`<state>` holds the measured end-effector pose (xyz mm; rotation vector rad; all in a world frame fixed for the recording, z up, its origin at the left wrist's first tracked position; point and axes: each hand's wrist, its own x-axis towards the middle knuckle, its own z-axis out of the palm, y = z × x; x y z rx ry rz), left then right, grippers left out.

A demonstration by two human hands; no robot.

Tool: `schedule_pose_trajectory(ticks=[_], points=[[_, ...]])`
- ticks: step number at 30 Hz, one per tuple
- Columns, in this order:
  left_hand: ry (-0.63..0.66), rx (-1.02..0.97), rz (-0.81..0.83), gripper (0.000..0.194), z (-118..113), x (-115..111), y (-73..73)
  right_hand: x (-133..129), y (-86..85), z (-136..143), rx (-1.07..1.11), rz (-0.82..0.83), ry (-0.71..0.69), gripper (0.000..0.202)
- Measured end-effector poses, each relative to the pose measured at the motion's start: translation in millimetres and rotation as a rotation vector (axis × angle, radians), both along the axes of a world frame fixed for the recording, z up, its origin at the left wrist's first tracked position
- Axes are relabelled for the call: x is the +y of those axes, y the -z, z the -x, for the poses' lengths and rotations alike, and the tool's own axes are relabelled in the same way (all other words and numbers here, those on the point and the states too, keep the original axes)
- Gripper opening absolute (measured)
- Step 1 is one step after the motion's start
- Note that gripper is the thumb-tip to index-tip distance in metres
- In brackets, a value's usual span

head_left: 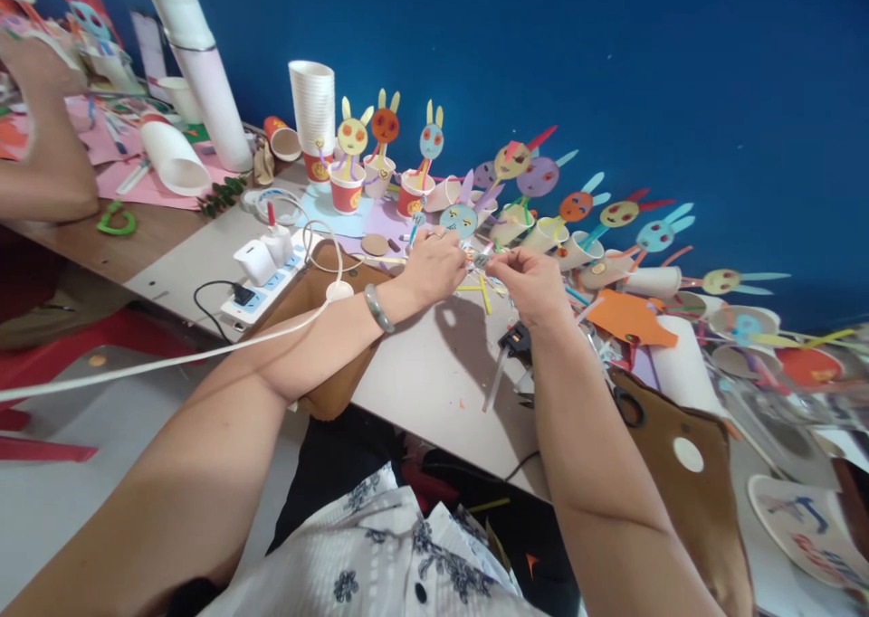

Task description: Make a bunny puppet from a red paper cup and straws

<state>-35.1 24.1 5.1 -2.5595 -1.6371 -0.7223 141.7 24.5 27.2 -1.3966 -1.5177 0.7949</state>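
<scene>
Above the table, my right hand [533,282] pinches the edge of a small round paper disc [481,261] with dark marks on it. Fingers curled, my left hand [434,264] is closed close to the disc's other side; what lies inside its grip is hidden. A blue stick with a round "Hi" tag [416,220] shows just behind the left hand. Beyond the fingers is a light-blue paper rabbit face [459,222] with purple ears. A yellow paper strip [484,295] lies on the table below the hands.
Rabbit figures in paper cups [346,189] line the blue wall. A power strip [264,282] with a white cable [169,361] crosses by my left forearm. At right are orange paper [631,317] and a brown bag [679,472]. Another person's arm [41,147] rests far left.
</scene>
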Motion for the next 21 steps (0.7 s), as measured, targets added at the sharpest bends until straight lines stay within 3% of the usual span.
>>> schedule_pose_trajectory(ticks=[16,21], points=[[0.002,-0.013,0.013,0.033,-0.7,-1.6,-1.1,10.4,8.0,-8.6,0.136,0.032,0.068,0.019],[0.005,-0.005,0.026,0.035,-0.6,-2.5,-2.8,8.5,9.7,-6.1,0.083,0.055,0.054,0.02]])
